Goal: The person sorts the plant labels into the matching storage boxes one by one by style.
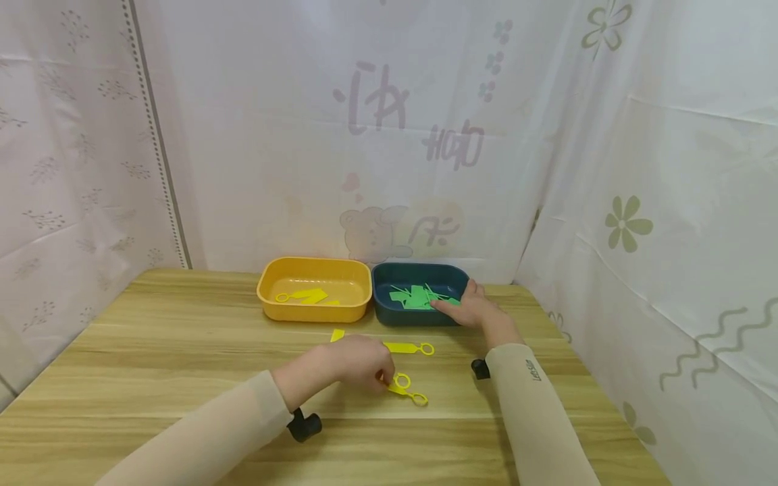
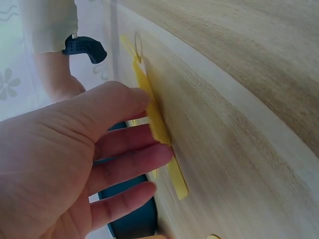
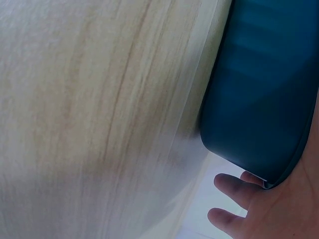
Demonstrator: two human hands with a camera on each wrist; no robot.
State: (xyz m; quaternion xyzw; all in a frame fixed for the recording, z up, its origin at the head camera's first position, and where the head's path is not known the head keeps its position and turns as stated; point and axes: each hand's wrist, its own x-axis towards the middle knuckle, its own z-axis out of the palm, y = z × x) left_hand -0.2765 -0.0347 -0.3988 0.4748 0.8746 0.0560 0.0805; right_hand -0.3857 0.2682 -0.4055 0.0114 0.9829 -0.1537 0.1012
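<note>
In the head view my left hand [image 1: 358, 361] is low over the table and pinches a flat yellow tag [image 2: 152, 112] between thumb and fingers. Two yellow ring ends [image 1: 419, 399] poke out beside those fingers. Beyond the hand lies another yellow ringed tag [image 1: 408, 348], partly hidden by it. My right hand [image 1: 477, 310] rests at the right corner of a dark blue bin [image 1: 389, 317], thumb over the front rim, fingers loosely extended along the end. Flat green pieces [image 1: 418, 297] lie inside that bin.
A yellow bin [image 1: 316, 314] stands left of the blue one, with several yellow pieces [image 1: 313, 295] in it. Both bins are at the back of the wooden table [image 1: 182, 337], before a patterned white curtain [image 1: 255, 135]. Black wrist mounts [image 1: 304, 425] hang under the forearms.
</note>
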